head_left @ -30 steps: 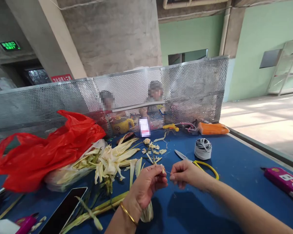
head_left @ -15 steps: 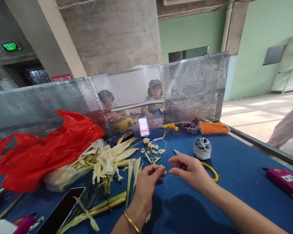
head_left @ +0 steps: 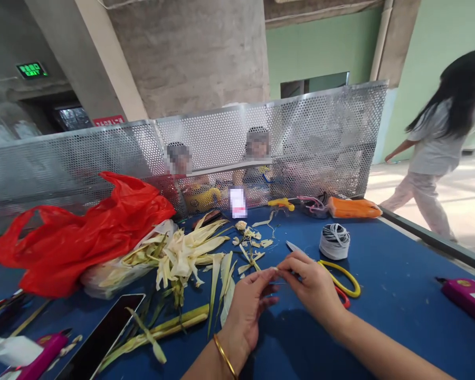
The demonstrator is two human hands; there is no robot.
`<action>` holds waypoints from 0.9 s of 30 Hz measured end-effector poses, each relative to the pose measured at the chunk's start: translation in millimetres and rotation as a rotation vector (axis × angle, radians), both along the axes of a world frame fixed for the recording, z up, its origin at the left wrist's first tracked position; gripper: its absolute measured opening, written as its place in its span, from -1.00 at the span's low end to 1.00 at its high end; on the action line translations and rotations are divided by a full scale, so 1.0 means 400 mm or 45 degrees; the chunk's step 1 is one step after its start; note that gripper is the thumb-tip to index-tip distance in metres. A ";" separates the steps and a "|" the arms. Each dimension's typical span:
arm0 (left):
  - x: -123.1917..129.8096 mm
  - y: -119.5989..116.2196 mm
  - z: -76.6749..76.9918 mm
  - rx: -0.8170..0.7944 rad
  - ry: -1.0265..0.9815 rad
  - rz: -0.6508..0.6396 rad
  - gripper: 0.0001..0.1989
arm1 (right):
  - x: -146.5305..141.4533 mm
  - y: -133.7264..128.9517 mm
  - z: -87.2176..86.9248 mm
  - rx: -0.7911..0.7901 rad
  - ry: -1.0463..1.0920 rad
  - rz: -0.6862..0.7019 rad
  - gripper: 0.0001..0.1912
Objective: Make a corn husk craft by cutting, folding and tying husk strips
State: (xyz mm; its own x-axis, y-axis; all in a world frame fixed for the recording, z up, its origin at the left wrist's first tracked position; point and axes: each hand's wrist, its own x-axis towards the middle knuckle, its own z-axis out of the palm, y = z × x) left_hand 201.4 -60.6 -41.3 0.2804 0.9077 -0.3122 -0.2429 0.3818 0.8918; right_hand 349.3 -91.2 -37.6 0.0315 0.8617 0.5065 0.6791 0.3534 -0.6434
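My left hand (head_left: 250, 298) and my right hand (head_left: 314, 287) meet fingertip to fingertip above the blue table (head_left: 301, 343). Both are closed in a pinch around a tiny pale piece whose kind I cannot make out. A fine thread seems to run just below the right fingers. Scissors with yellow and red handles (head_left: 346, 277) lie partly hidden behind my right hand, their blade tip showing beyond it. To the left are strips of pale dried corn husk (head_left: 190, 245), and small husk scraps (head_left: 255, 243) lie past my fingers.
A spool of white cord (head_left: 334, 243) stands behind the scissors. Magenta glue guns (head_left: 467, 298) lie at both sides. At left are a phone (head_left: 103, 338) and a red plastic bag (head_left: 83, 237). A perforated metal screen (head_left: 320, 137) closes the far edge; a person (head_left: 439, 137) walks beyond it at right.
My right hand has moved left and its fingertips have come together with those of my left hand. The view has shifted slightly, and the walking person has come further into sight.
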 end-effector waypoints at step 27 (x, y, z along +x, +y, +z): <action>-0.122 0.114 0.029 -0.321 -0.759 -0.180 -0.95 | 0.024 0.076 0.079 -0.308 0.462 0.247 -0.63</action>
